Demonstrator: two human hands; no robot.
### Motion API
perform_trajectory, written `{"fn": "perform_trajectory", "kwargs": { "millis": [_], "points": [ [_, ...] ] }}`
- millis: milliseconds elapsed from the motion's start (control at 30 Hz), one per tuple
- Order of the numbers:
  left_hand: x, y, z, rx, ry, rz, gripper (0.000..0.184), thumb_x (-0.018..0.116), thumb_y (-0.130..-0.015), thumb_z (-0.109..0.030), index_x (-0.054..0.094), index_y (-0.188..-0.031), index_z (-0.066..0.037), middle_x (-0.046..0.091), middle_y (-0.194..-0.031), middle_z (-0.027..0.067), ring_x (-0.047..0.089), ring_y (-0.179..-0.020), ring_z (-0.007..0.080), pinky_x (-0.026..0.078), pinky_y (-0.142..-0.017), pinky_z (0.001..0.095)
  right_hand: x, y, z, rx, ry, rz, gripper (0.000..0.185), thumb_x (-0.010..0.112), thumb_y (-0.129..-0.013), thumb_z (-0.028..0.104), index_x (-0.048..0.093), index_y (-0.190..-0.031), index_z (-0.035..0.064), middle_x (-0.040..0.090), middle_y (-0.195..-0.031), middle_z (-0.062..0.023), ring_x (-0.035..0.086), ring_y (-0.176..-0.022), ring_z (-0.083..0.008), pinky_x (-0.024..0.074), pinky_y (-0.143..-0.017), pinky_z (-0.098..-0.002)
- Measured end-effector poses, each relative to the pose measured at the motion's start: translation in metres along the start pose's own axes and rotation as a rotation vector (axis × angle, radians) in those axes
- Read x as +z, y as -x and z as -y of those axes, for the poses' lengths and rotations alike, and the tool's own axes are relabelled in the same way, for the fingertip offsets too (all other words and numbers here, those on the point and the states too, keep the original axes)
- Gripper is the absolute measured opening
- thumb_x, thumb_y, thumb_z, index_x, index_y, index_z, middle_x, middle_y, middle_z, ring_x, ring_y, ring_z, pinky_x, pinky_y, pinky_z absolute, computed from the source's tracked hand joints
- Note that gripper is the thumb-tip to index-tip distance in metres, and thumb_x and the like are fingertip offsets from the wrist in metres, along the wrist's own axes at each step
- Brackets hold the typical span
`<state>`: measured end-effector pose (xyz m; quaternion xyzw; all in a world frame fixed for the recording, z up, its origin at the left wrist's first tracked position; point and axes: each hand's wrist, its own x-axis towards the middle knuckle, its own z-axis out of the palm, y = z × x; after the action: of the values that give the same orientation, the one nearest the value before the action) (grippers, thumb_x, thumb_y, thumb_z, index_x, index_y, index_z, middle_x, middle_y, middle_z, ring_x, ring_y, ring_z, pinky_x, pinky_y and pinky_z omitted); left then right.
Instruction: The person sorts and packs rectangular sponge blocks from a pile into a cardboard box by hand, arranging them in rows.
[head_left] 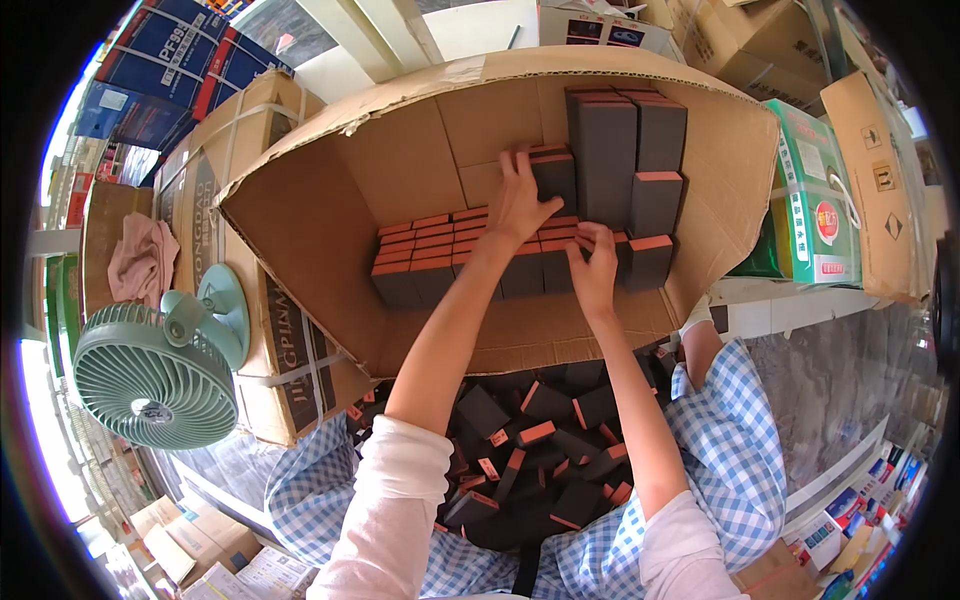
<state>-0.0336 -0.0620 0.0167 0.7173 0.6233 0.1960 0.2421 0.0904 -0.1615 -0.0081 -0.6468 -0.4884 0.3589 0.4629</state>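
A large open cardboard box (400, 165) holds rows of dark grey blocks (430, 270) with orange edges, with taller stacks (605, 150) at its right. Inside it, my left hand (520, 205) has its thumb and fingers around a dark block (553, 178) above the rows. My right hand (594, 255) rests at the front row's right part, fingers bent against the block tops; whether it grips one is hidden. Below the box, between the legs, lies a loose heap of similar blocks (540, 450).
A green fan (155, 375) stands at the left beside a strapped carton (270, 350) and a pink cloth (145, 260). Blue boxes (160, 60) are stacked at the upper left. A green and white box (815, 200) stands at the right.
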Motion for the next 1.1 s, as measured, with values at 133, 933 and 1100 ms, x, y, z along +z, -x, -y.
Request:
{"fn": "perform_trajectory", "kwargs": {
  "millis": [133, 933, 1100],
  "points": [
    [0.010, 0.014, -0.013, -0.074, 0.058, -0.065, 0.086, 0.080, -0.066, -0.029, 0.031, -0.131, -0.001, 0.031, -0.127, 0.0260, 0.055, -0.101, 0.0417, 0.056, -0.068, 0.0433, 0.001, 0.002, -0.002, -0.045, 0.066, -0.015, 0.028, 0.059, -0.082, -0.001, 0.048, -0.108, -0.0034, 0.050, -0.109, -0.0173, 0.056, -0.101, -0.0300, 0.0466, -0.085, -0.0383],
    [0.001, -0.001, -0.004, 0.053, 0.078, -0.107, 0.057, 0.069, -0.077, -0.022, 0.044, -0.127, -0.006, 0.039, -0.128, 0.0210, 0.056, -0.097, 0.0406, 0.051, -0.077, 0.0467, 0.000, 0.003, 0.003, -0.036, 0.062, -0.050, 0.026, 0.059, -0.081, -0.001, 0.050, -0.106, -0.0038, 0.050, -0.107, -0.0178, 0.056, -0.099, -0.0306, 0.0464, -0.085, -0.0398],
    [-0.013, -0.026, 0.000, 0.291, -0.029, -0.225, 0.047, 0.064, -0.080, -0.031, 0.056, -0.118, -0.006, 0.045, -0.125, 0.0159, 0.045, -0.115, 0.0377, 0.039, -0.097, 0.0484, 0.000, 0.005, 0.003, -0.040, 0.061, -0.059, 0.026, 0.059, -0.081, -0.002, 0.050, -0.106, -0.0028, 0.050, -0.106, -0.0167, 0.057, -0.098, -0.0301, 0.0466, -0.084, -0.0394]
  ]
}}
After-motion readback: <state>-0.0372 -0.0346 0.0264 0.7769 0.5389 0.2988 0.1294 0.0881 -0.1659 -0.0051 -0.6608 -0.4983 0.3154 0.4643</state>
